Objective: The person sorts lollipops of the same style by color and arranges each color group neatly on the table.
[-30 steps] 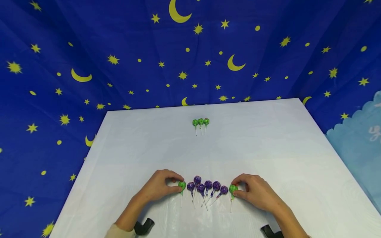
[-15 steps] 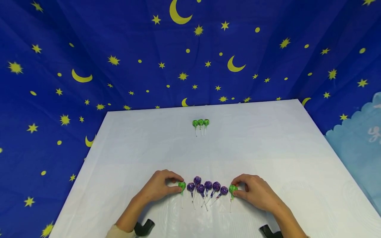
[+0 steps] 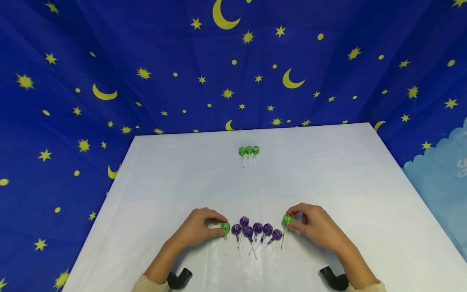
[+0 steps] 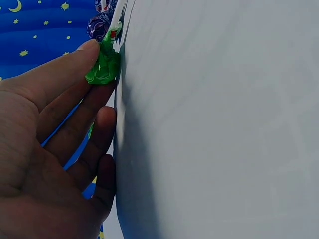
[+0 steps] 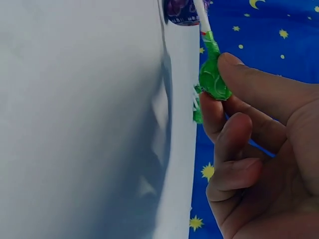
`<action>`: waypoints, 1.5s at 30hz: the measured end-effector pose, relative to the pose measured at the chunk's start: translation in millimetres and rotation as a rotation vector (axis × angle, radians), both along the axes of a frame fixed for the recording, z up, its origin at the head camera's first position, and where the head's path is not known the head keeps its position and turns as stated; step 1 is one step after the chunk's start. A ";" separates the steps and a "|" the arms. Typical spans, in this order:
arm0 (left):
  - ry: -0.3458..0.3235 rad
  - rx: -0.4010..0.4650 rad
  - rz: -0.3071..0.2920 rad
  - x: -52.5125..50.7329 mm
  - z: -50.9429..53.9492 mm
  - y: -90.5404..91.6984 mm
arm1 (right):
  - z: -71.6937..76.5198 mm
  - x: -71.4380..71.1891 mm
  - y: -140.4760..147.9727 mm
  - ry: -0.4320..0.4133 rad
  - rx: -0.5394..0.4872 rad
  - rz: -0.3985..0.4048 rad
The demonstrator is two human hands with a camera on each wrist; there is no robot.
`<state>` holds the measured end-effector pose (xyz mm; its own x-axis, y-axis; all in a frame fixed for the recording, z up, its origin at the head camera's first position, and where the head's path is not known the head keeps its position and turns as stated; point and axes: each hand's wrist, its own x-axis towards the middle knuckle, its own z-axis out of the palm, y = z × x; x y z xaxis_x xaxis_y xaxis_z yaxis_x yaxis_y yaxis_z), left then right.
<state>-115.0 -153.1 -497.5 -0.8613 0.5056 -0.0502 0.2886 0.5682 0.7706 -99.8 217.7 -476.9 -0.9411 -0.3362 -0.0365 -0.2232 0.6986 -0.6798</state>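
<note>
Between thumb and fingers my left hand (image 3: 200, 228) pinches the head of a green-wrapped lollipop (image 4: 103, 67), its white stick pointing toward me in the head view. My right hand (image 3: 316, 225) pinches another green lollipop (image 5: 213, 79) by its head; in the right wrist view it looks slightly off the table. Several purple-wrapped lollipops (image 3: 257, 228) lie in a loose cluster between the hands, some sticks crossing. The rightmost purple lollipop (image 3: 277, 234) is close to the stick of the one in my right hand.
Three green lollipops (image 3: 249, 150) lie side by side near the far edge of the white table (image 3: 182, 170). A blue curtain (image 3: 164, 52) with yellow stars and moons hangs behind. Black curved pieces (image 3: 179, 279) show by both wrists.
My right hand has moved slightly away from me with its green lollipop. The left hand and its lollipop stay in place; the head view has shifted a little.
</note>
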 end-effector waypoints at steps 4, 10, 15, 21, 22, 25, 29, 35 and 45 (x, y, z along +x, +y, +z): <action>0.001 -0.002 0.002 0.1 -0.8 -0.3 | 2.2 -9.9 0.3 0.007 -0.040 -0.001; 0.005 -0.005 0.003 -0.3 -1.8 -0.3 | 5.9 -27.9 -0.2 0.043 -0.065 -0.001; 0.011 0.004 -0.008 -0.8 -2.2 0.5 | 7.8 -44.6 -2.4 0.044 -0.057 0.003; 0.013 0.014 -0.022 -0.6 -0.8 0.5 | 8.1 -65.8 -3.8 0.080 -0.060 -0.019; 0.014 0.015 -0.021 -0.6 -0.6 0.4 | 8.1 -69.5 -4.1 0.083 -0.070 -0.028; 0.013 0.021 -0.017 -0.7 -0.1 -0.2 | 7.0 -80.5 -6.1 0.084 -0.093 -0.056; 0.014 0.020 -0.018 -0.8 -0.4 -1.1 | 4.8 -94.2 -9.6 0.083 -0.095 -0.082; 0.021 0.014 -0.017 -1.4 -0.8 -0.7 | 2.5 -114.3 -12.4 0.073 -0.081 -0.068; 0.019 0.015 -0.010 -1.3 0.7 0.7 | -0.9 -146.9 -16.6 0.053 -0.037 -0.048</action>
<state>-116.4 -152.4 -496.8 -0.8569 0.5148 -0.0263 0.3087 0.5533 0.7737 -246.7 201.1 -477.8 -0.9565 -0.2907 0.0252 -0.2261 0.6839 -0.6936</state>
